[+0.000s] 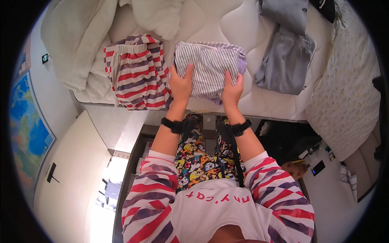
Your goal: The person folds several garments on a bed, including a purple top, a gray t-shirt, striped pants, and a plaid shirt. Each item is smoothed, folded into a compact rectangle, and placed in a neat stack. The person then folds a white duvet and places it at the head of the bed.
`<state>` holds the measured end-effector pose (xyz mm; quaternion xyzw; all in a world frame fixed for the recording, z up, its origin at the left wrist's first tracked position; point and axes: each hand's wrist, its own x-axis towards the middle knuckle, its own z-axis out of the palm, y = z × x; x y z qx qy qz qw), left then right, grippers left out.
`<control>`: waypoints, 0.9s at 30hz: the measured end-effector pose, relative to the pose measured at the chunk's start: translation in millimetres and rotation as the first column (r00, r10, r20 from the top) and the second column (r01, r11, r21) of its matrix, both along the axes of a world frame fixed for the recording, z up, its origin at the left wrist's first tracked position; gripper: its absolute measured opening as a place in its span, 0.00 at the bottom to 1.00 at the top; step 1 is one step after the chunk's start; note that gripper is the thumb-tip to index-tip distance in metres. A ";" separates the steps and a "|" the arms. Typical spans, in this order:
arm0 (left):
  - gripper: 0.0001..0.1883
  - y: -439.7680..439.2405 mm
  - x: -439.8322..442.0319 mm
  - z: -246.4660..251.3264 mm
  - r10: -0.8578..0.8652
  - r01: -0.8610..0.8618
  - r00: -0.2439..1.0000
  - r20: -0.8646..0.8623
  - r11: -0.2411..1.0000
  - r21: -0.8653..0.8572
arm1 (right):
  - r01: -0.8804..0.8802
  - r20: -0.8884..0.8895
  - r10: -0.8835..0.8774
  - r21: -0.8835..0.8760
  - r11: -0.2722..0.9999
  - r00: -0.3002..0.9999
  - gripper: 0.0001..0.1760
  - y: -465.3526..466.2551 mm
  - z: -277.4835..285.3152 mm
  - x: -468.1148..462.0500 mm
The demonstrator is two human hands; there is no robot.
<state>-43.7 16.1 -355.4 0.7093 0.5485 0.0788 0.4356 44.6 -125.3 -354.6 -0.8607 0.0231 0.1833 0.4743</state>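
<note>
A folded stack of striped cloth (208, 68), white with thin dark stripes on top and lilac layers below, lies on the mattress (209, 21) before me. My left hand (181, 83) grips its left side, thumb on top and fingers at the edge. On the right side my right hand (232, 88) does the same, its thumb pressing the upper face. The fingers of both hands are partly hidden by the cloth. Just left of the stack rest red, white and purple striped pants (136, 76) with a pale elastic waistband, loosely folded.
Folded grey sweatpants (285, 62) and another grey garment (284, 13) lie to the right, near a patterned pillow or cover (342, 91). A cream fleece blanket (82, 42) is bunched at the left. A white door (70, 170) and a wall map (30, 112) stand far left.
</note>
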 end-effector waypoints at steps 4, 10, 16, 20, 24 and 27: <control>0.32 6.6 -23.0 -13.4 -0.047 0.040 0.962 0.268 0.999 0.032 | -0.112 0.321 0.048 0.183 0.977 0.946 0.25 -29.8 0.4 -10.4; 0.37 5.7 -18.4 -4.1 -0.263 0.269 0.963 -0.055 0.943 0.198 | -0.082 -0.300 0.139 0.193 0.978 0.944 0.21 -48.9 -32.0 -10.2; 0.44 20.3 13.4 72.9 -0.875 0.865 0.477 -0.085 0.451 0.219 | -0.424 -0.343 0.643 0.529 0.735 0.685 0.22 -72.1 54.1 41.2; 0.41 14.1 6.9 95.8 -0.636 0.769 0.636 0.438 0.472 -0.431 | -0.526 -0.298 0.786 0.609 0.594 0.542 0.26 -51.3 89.1 102.1; 0.33 -21.5 -20.4 83.0 0.106 0.369 0.875 0.473 0.488 -0.791 | -0.059 -0.614 0.599 0.672 0.738 0.514 0.39 -29.1 73.3 99.6; 0.31 -49.3 -40.8 56.9 0.552 0.064 0.773 0.312 0.421 -0.905 | -0.458 -0.644 0.660 0.487 0.744 0.388 0.42 -28.4 59.9 92.9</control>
